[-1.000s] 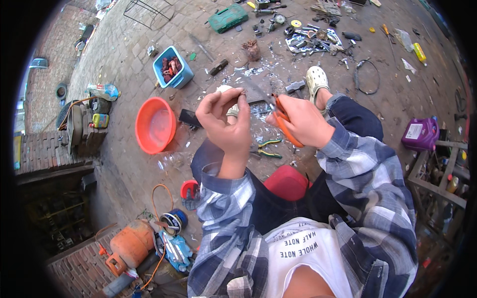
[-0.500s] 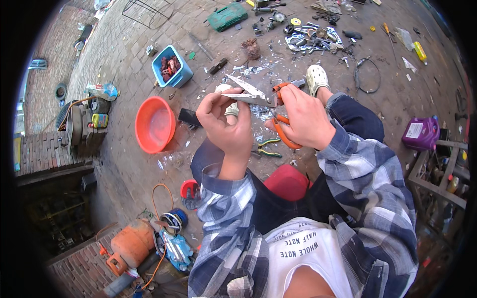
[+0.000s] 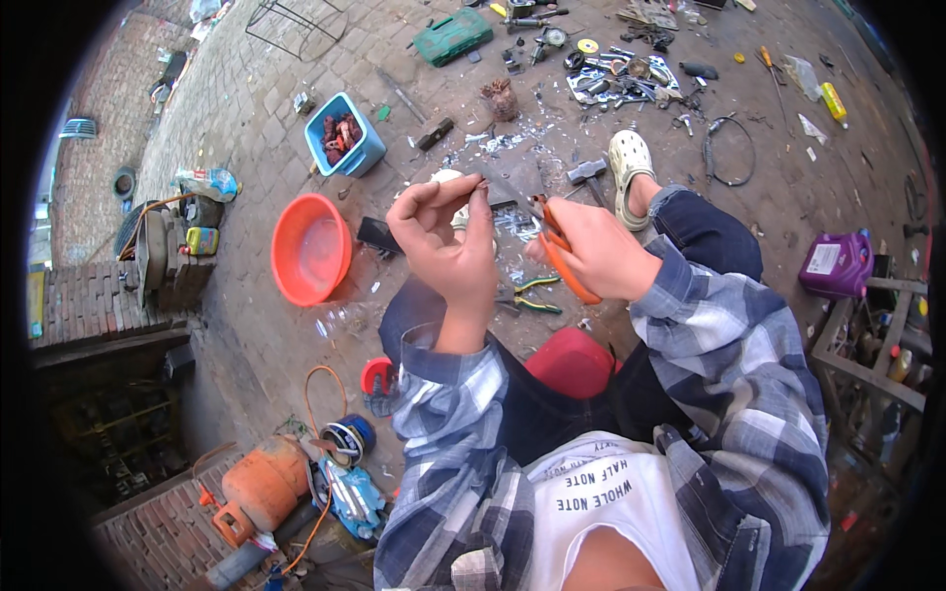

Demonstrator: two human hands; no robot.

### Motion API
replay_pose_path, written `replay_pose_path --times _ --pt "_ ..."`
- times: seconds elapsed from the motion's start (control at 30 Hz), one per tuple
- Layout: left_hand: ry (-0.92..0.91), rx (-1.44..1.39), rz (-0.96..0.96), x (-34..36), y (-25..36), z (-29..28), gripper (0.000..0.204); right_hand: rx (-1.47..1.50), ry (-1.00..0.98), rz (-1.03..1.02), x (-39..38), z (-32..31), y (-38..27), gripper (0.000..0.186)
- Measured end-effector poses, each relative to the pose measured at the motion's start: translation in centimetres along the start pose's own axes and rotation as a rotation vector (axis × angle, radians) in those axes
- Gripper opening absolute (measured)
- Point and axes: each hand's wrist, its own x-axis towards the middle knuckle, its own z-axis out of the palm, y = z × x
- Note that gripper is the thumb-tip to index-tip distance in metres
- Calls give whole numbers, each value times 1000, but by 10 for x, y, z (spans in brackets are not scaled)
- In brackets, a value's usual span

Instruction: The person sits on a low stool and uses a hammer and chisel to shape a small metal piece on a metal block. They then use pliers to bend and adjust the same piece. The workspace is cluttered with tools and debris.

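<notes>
My right hand point(image 3: 601, 246) is wrapped around the orange handles point(image 3: 570, 264) of a pair of large scissors. Their grey blades point(image 3: 514, 193) look closed together and point up and left. Thumb and index finger of my left hand point(image 3: 443, 222) pinch at the blade tips, with a small dark spot between the fingertips; whether a separate piece is there I cannot make out. Below the hands, green-and-yellow pliers point(image 3: 537, 294) lie on the ground. A hammer point(image 3: 587, 172) rests beside my right shoe.
To the left stand an orange-red basin point(image 3: 311, 248) and a blue bin point(image 3: 367, 153) with reddish-brown pieces. Metal scraps point(image 3: 522, 143) litter the paving ahead. Farther off lie loose tools point(image 3: 621, 79) and a green case point(image 3: 453, 37). At right stands a purple jug point(image 3: 836, 264).
The scissor blades, spread apart before, have come together and turned edge-on. My right hand has closed the handles, and my left fingertips have moved from along the blade to its tip.
</notes>
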Motion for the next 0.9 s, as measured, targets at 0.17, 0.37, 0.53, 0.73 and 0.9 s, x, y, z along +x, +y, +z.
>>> replay_pose_path --times 0.17,0.37,0.53,0.73,0.9 --pt "-13 -48 4 0 4 4 38 144 10 33 2 -5 0 41" --pt "-68 -10 36 2 -2 1 21 103 66 47 -1 -10 0 42" --pt "-75 -161 -150 4 -2 -5 20 67 37 19 0 -10 -3 44" --pt "1 -158 -197 5 0 -1 32 -99 121 -55 0 -8 -4 50" --pt "5 -72 -165 4 7 0 40 -292 271 -180 2 -8 -7 53"
